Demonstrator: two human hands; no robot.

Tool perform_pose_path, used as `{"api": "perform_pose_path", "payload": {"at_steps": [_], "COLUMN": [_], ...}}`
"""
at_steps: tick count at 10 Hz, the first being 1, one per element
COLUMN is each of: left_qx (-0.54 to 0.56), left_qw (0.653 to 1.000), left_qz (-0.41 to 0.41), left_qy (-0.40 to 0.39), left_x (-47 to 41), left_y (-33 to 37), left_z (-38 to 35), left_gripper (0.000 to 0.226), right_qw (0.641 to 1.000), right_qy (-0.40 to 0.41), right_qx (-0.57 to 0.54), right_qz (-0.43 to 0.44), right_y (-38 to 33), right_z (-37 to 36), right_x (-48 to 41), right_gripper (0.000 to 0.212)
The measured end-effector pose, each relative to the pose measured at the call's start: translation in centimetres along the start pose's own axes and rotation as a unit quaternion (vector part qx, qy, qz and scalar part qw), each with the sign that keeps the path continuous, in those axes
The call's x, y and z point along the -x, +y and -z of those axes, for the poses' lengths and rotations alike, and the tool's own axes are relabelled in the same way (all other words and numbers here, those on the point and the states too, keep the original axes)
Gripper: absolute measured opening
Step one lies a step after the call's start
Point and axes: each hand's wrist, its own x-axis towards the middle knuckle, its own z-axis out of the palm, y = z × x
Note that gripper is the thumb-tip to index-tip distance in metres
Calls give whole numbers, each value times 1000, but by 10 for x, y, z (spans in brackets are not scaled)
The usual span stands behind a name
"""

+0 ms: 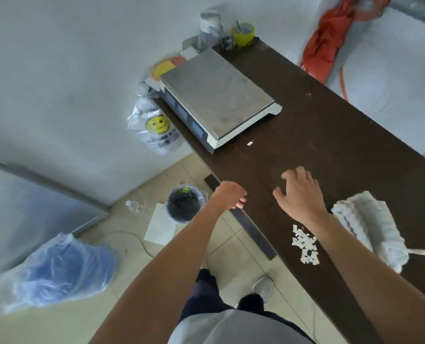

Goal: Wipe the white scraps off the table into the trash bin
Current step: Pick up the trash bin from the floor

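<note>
Looking down, I see the right grip [299,192] spread apart, palm down over the dark surface [330,135]. The left grip [228,196] is curled at the surface's near edge; I cannot tell whether it clasps anything. The white scraps [305,244] lie heaped near that edge, beside the right forearm. The trash bin [184,203] stands on the floor below.

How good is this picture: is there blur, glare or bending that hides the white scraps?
Head view: the wide lens bends the table edge and the wall. Head view: the light is soft and even, with no strong glare. Head view: the white scraps show clearly against the dark wood, while the blue bag on the floor looks softer.
</note>
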Motion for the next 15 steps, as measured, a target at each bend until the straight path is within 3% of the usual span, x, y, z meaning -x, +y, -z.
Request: {"api": "perform_pose_path", "payload": {"at_steps": [2,6,10,13,15], "left_qx": [52,83,109,20,18], "left_qw": [997,987,969,975,971], "left_qz": [26,77,154,192,218], "left_qy": [46,116,161,113,92], "left_x": [2,-10,-89,-170,-220], "left_y": [-27,-113,-229,-312,-356], "left_z": [74,200,234,206,182], "left_gripper": [29,31,34,34,36], "right_qw": [991,953,920,887,872], "right_qy": [-86,-236,-378,-455,-487], "right_qx": [-23,-29,5,16,25], "right_qz": [102,189,108,77,34], "right_y": [-79,-212,-251,-246,-225], "right_z": [-30,-115,-253,-370,-432], "right_x": [-31,-84,-114,-135,-144], "right_gripper": [28,25,39,39,31]}}
